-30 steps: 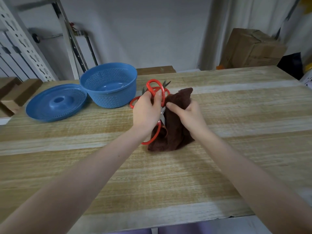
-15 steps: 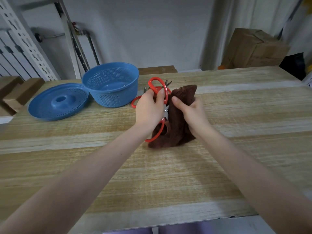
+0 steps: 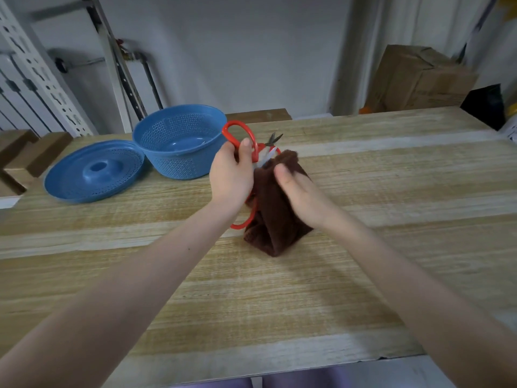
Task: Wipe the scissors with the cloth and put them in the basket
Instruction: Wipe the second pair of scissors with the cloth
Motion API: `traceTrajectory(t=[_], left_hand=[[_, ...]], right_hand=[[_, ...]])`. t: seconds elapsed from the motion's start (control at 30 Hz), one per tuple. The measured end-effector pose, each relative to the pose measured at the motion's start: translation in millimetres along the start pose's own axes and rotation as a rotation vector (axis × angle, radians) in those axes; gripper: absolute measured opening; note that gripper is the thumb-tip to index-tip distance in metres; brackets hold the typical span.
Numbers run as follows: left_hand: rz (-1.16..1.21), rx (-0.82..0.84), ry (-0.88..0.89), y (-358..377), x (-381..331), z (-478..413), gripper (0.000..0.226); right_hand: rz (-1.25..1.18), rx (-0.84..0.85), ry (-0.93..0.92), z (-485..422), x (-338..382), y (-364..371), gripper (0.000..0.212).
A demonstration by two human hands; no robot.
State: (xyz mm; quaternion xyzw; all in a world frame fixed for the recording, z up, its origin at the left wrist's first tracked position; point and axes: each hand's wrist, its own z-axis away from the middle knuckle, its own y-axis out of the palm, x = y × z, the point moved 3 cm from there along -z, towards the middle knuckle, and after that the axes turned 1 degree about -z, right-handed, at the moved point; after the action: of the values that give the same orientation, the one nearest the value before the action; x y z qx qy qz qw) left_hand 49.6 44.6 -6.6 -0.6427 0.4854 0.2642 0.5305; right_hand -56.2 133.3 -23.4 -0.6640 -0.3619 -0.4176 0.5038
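Scissors (image 3: 237,123) in left hand (image 3: 230,177), cloth (image 3: 275,222) in right hand (image 3: 305,197) — basket (image 3: 179,168) near.

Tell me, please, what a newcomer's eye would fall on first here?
At mid-table the left hand grips red-handled scissors while the right hand holds a dark brown cloth against their blades. To their left stands a blue basket, a blue lid lying beside it on the wooden table.

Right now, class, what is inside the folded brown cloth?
A silver blade of the red-handled scissors enters the brown cloth at its top, where the right hand pinches it. The blade's far end is covered. The left hand grips the handles.
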Motion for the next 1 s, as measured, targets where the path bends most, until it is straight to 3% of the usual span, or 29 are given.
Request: traceTrajectory(t=[0.1,0.3,0.43,0.57,0.67,0.87,1.0], left_hand=[[0.023,0.001,0.002,6,-4,4,0.036],[0.118,0.003,-0.037,7,3,4,0.039],[0.190,-0.014,-0.110,5,11,-4,0.039],[0.184,0.005,-0.074,6,6,-6,0.037],[0.164,0.019,-0.047,14,0,1,0.038],[0.209,0.002,-0.148,8,14,-1,0.041],[0.219,0.008,-0.201,1,16,-7,0.042]], right_hand=[[0.179,-0.148,-0.102,-11,4,3,0.012],[0.297,-0.163,-0.175,-13,3,-1,0.007],[0.315,-0.079,-0.099,-7,-9,-4,0.021],[0.199,-0.066,-0.080,-6,-6,-9,0.011],[0.265,-0.093,-0.119,-13,0,-6,0.006],[0.358,-0.036,-0.091,-9,-13,0,0.031],[0.298,-0.040,-0.055,0,-18,-10,0.019]])
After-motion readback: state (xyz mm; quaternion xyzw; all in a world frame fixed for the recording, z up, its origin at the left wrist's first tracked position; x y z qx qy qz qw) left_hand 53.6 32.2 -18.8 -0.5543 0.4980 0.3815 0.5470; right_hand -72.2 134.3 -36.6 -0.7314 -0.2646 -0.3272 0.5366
